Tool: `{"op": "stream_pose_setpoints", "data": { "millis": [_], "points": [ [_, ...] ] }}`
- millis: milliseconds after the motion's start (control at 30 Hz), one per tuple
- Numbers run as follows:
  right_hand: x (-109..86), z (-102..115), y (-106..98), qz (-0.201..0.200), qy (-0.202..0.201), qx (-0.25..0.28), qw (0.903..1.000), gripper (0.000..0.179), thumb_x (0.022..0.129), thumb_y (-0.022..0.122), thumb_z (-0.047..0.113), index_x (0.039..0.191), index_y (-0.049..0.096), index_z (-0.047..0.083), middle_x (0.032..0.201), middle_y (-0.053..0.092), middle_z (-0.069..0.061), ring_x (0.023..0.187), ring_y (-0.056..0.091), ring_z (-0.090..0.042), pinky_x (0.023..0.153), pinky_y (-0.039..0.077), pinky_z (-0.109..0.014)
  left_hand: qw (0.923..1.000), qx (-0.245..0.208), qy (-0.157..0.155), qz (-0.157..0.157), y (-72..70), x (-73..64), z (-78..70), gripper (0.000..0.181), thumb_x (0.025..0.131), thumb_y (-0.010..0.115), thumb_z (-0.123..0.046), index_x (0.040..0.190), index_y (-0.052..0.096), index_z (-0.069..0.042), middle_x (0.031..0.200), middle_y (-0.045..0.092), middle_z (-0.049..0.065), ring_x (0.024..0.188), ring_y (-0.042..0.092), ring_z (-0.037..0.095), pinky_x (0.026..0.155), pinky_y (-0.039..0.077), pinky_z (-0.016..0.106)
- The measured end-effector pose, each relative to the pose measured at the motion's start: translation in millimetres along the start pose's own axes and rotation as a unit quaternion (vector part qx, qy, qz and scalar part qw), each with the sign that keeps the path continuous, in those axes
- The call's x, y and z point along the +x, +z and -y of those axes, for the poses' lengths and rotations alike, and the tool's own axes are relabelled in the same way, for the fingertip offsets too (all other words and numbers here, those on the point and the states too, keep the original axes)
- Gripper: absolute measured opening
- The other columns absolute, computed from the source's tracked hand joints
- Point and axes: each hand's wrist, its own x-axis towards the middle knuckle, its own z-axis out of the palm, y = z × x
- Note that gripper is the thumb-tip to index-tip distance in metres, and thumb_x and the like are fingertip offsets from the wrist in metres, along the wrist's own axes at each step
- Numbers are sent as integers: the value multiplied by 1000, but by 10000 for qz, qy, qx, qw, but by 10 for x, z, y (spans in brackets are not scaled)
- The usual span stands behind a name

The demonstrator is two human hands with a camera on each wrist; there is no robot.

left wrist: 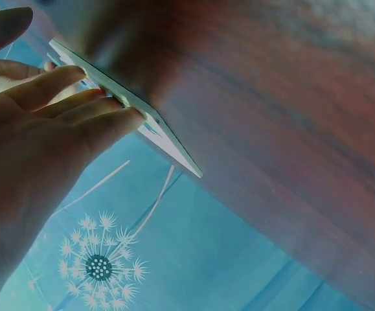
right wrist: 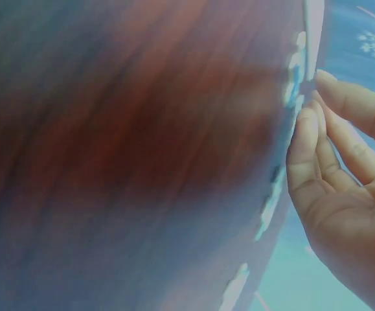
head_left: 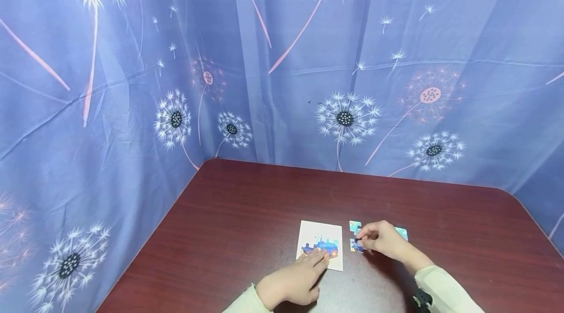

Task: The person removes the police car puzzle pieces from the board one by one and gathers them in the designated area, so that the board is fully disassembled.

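A white puzzle board [head_left: 319, 229] with a partly filled blue picture lies on the table. My left hand [head_left: 299, 276] rests on its lower part with extended fingers; in the left wrist view the fingertips [left wrist: 132, 118] press on the board's face [left wrist: 174, 148]. To the right of the board, my right hand [head_left: 385, 240] pinches a small puzzle piece [right wrist: 308, 85] between thumb and fingers, mostly hidden by them. Close by its fingertips lie loose puzzle pieces, one at the upper left [head_left: 354, 225] and one below [head_left: 355, 246].
Another light blue puzzle piece [head_left: 402, 232] lies just beyond the right hand. The brown tabletop [head_left: 246, 205] ends at a blue curtain [head_left: 282, 122] with dandelion prints, which hangs behind and along the left side. A dark band [head_left: 422, 299] is on the right wrist.
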Motion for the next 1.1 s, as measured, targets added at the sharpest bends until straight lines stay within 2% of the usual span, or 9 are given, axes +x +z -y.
{"op": "stream_pose_setpoints", "data": {
  "millis": [233,467,700,867,1100],
  "points": [
    [153,194,113,-31,-453,-94,9989,8,85,70,6,91,71,0,78,68,-2,67,58,-4,57,50,-22,9998,208,31,-50,29,-2,-7,63,88,60,-25,145,40,-6,154,32,6,141,31,28,110,35,40],
    [379,315,354,235,-883,-39,9958,18,82,71,0,100,69,-4,81,64,-5,70,59,-7,60,51,-22,9987,475,70,-145,63,24,-13,62,88,60,-28,144,43,-10,154,32,2,140,32,29,108,37,41],
    [436,326,493,488,-741,-338,9955,27,75,76,-4,100,69,-1,84,60,-6,70,56,-9,62,51,-22,9987,479,118,-138,77,-4,-38,62,87,60,-27,145,43,-10,153,35,3,141,30,28,109,35,42],
    [448,330,495,461,-709,-437,9955,25,75,77,-2,99,69,-1,86,61,-4,70,55,-9,61,50,-22,9990,435,41,-108,76,-29,-40,62,87,60,-29,145,43,-12,153,35,1,142,28,26,109,36,43],
    [465,339,502,466,-727,-428,9953,24,75,77,-1,97,69,-1,84,60,-5,70,55,-10,62,50,-22,9979,609,-4,-203,81,-63,-51,61,87,61,-31,143,46,-13,154,34,0,140,31,24,106,39,42]
  ]
}}
